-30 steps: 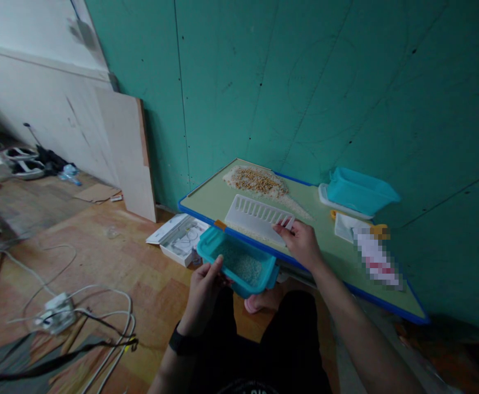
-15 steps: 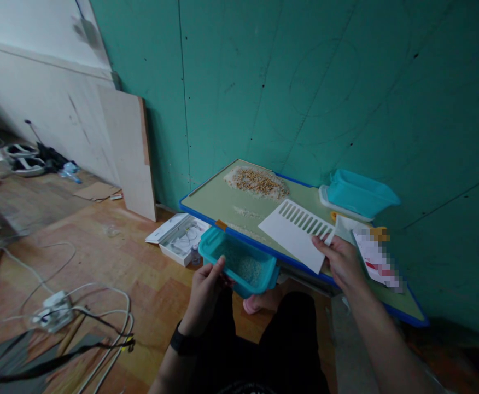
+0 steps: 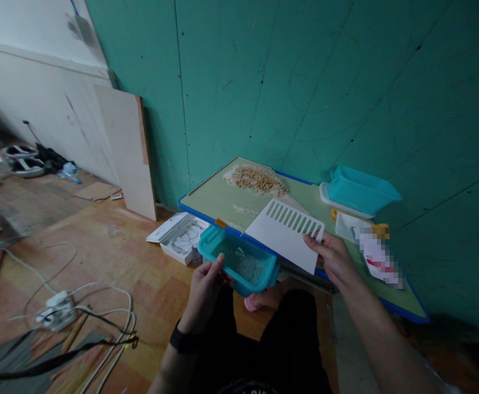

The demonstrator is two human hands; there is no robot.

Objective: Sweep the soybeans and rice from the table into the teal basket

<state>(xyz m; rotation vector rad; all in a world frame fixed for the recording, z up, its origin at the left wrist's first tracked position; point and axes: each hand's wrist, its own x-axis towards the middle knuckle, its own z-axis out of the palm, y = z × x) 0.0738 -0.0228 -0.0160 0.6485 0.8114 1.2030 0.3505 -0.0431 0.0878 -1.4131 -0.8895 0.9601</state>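
Observation:
My left hand (image 3: 204, 288) grips the near corner of a teal plastic box (image 3: 239, 261) with white grains in it, held just below the front edge of the green table (image 3: 218, 200). My right hand (image 3: 334, 259) pinches the right end of a white slotted plastic scraper (image 3: 285, 232), which hangs tilted above the table's front edge with its left corner over the box. A heap of mixed white and tan grains (image 3: 256, 180) lies at the table's far left, and a small white patch of grains (image 3: 244, 209) lies nearer.
A second teal box (image 3: 360, 190) on a white lid stands at the table's back right, beside a white tray (image 3: 346, 225) and a blurred packet (image 3: 377, 257). An open white case (image 3: 179, 235) lies on the wooden floor. Cables and a power strip (image 3: 57, 313) lie at left.
My right hand swept the scraper from the table's middle to the right, then brought it back left, so it now hangs tilted over the box. My left hand kept the box still.

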